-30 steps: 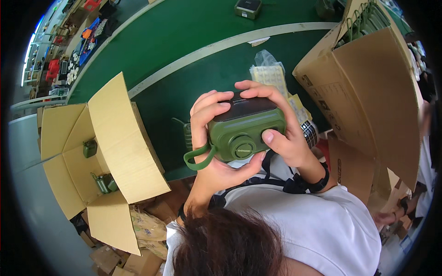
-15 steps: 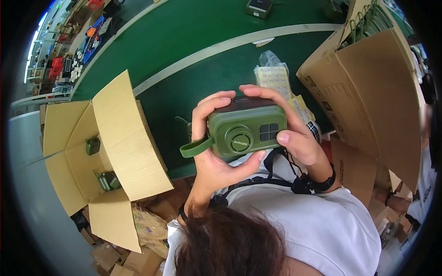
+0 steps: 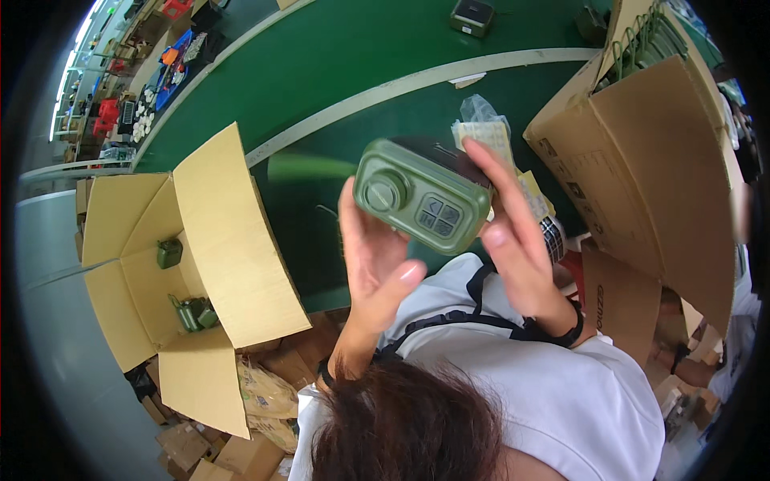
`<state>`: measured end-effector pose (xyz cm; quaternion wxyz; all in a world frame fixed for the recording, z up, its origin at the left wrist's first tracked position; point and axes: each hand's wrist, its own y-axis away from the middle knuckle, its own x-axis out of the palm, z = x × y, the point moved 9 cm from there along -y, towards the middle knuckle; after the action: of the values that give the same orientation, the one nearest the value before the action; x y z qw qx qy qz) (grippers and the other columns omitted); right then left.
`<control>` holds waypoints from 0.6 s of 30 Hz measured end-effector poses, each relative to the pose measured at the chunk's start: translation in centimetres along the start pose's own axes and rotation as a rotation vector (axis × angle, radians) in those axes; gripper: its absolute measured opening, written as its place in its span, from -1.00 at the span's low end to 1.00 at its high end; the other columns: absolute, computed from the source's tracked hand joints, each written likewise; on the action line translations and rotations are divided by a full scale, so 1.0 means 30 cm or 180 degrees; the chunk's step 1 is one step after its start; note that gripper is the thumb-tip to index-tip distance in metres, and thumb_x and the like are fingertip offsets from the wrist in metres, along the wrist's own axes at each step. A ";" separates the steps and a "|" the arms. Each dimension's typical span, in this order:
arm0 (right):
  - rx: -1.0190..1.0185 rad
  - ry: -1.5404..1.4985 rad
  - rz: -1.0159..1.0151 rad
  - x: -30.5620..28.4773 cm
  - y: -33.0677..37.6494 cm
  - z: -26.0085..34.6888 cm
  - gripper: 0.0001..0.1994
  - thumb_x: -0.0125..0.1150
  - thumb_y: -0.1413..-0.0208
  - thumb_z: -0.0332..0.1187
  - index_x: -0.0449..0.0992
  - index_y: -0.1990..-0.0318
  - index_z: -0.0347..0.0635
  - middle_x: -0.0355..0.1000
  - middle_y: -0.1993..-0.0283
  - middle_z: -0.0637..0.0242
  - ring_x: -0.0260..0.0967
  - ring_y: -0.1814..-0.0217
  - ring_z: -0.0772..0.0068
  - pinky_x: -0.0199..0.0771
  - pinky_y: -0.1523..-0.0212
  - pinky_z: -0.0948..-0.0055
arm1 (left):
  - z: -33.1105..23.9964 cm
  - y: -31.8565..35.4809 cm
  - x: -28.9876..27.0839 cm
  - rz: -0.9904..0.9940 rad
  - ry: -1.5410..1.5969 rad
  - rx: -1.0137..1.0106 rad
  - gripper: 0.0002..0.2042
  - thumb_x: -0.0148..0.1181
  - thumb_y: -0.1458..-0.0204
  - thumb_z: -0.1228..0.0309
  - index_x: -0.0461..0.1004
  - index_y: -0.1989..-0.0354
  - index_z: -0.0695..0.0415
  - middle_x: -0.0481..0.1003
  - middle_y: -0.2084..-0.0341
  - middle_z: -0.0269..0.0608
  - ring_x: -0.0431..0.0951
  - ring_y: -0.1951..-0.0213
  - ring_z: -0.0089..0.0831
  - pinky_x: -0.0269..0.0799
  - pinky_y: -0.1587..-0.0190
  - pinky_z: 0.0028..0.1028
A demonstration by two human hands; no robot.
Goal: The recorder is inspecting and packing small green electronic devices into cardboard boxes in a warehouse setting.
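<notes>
Within right hand (image 3: 521,256), green device (image 3: 417,196), left hand (image 3: 370,264) perhaps against it

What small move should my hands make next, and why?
Perhaps close the left hand on the green device: it's tilted, the right hand holds only its right end, the left is open beside it, and the strap looks blurred by swinging.
</notes>
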<state>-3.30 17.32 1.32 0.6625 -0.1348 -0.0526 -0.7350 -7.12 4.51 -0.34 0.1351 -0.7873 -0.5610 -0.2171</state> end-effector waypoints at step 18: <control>-0.1092 0.1315 0.1018 0.018 -0.026 0.172 -0.27 0.20 0.47 -0.44 0.19 -0.07 -0.27 0.05 -0.13 0.03 0.07 -0.11 0.07 0.10 -0.05 0.23 | 0.060 -0.002 0.139 0.1319 0.3171 -0.1575 -0.13 -0.31 0.12 -0.25 -0.09 -0.19 0.28 0.08 -0.11 0.17 0.20 -0.10 -0.11 0.11 -0.12 -0.27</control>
<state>-3.46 18.22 6.50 0.7339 -0.0990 0.2299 -0.6314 -5.69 8.79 0.15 0.2342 -0.6918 -0.1973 -0.6540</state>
